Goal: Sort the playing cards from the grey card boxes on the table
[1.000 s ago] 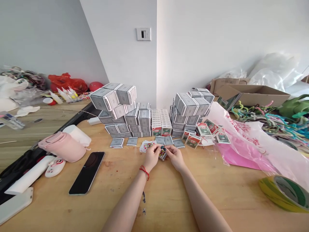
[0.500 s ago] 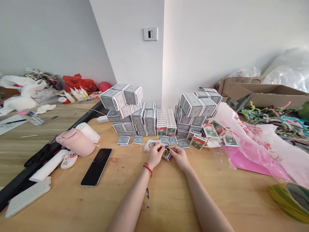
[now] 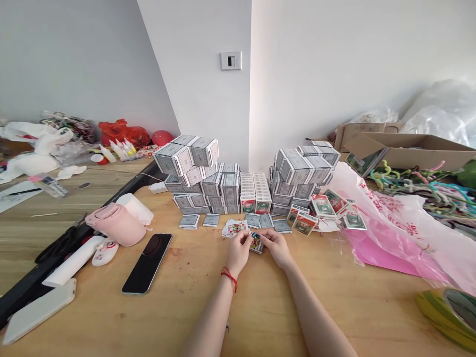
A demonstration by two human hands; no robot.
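Just in front of the stacked grey-backed card packs (image 3: 223, 186), on the wooden table (image 3: 260, 307), the left hand (image 3: 238, 252) and right hand (image 3: 278, 248) pinch one small deck (image 3: 256, 243) between closed fingertips. Its top card shows a red, yellow and blue court figure. Right of the stacks, a pink bag (image 3: 386, 223) carries red print too small to read.

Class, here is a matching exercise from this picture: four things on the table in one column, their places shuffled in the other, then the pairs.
1 phone
2 small deck of cards
3 pink plastic bag
4 tape roll

A held between left hand and right hand
B near right edge of the table
C lying flat, left of the left hand
D spread right of the stacks of card boxes

Pairs: 1-C, 2-A, 3-D, 4-B
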